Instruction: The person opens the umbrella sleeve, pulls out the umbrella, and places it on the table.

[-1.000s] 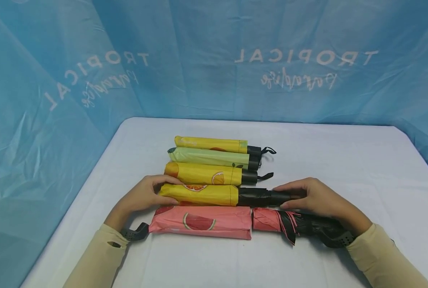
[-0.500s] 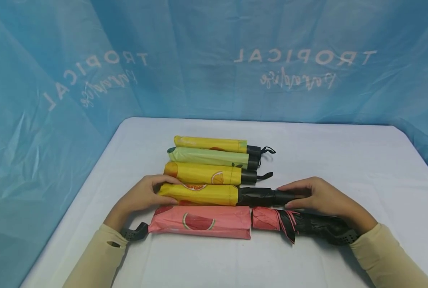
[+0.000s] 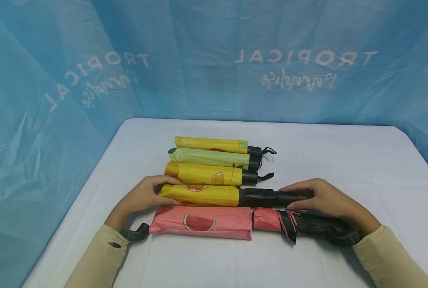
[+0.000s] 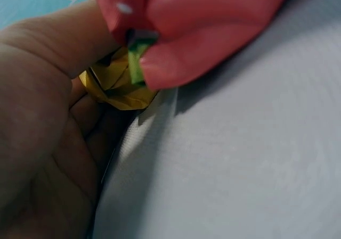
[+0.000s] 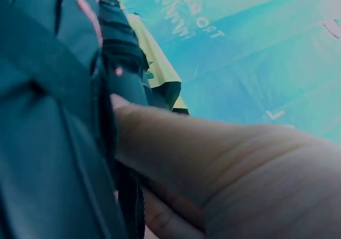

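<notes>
The left hand [image 3: 143, 196] is partly closed, thumb on the near side and fingers on the far side, pinching the left end of a yellow umbrella [image 3: 199, 195] that lies across the white-covered bench [image 3: 307, 154]. The right hand [image 3: 325, 198] curls its thumb and fingers round the other end, a black section reaching out to the right of the yellow cover. The right wrist view is dark and close, so exactly how its fingertips meet the black end is hard to tell.

Just on the near side lies a pink cover [image 3: 217, 222] printed with a watermelon slice, and a pink-and-black umbrella [image 3: 271, 220] continues its line to the right, passing under the right wrist. Behind the gripped umbrella, side by side, lie a second yellow umbrella [image 3: 196, 173], a pale green umbrella [image 3: 210, 157] and, farthest, a third yellow umbrella [image 3: 206, 143], their black ends all pointing right. A blue sheet [image 3: 206, 96] with mirrored white lettering hangs beyond the bench. Both arms wear beige sleeves [image 3: 96, 256] and dark wristbands [image 3: 136, 233].
</notes>
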### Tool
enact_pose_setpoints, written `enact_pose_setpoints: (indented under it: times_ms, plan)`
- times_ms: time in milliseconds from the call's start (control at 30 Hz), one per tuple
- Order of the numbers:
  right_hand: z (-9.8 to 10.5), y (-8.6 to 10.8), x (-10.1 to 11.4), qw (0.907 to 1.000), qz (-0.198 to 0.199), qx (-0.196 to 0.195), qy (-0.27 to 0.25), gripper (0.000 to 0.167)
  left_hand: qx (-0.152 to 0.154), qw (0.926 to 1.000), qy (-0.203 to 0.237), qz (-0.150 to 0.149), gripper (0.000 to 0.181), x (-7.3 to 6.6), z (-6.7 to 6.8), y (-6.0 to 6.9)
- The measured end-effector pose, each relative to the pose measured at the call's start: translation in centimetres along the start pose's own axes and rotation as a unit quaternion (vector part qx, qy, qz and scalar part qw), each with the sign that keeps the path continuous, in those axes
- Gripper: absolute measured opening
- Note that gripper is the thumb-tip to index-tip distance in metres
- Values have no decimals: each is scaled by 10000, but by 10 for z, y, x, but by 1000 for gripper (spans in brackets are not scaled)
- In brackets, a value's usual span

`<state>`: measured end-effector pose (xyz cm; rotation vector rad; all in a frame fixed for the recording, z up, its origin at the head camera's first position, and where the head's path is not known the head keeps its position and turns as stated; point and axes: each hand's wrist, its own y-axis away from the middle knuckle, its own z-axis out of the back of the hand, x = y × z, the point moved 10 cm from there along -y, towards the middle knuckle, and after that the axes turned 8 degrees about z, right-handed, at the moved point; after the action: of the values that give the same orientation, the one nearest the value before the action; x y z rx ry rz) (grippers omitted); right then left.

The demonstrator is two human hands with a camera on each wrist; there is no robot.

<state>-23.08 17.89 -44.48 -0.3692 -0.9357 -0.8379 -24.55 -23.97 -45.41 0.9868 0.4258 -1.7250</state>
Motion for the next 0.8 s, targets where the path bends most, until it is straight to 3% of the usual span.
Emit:
enact_pose_setpoints:
  times_ms: [800]
  plan:
    - [10, 20, -9, 9995, 59, -132, -280, 45, 20, 10000, 62, 11, 47, -1, 0, 0]
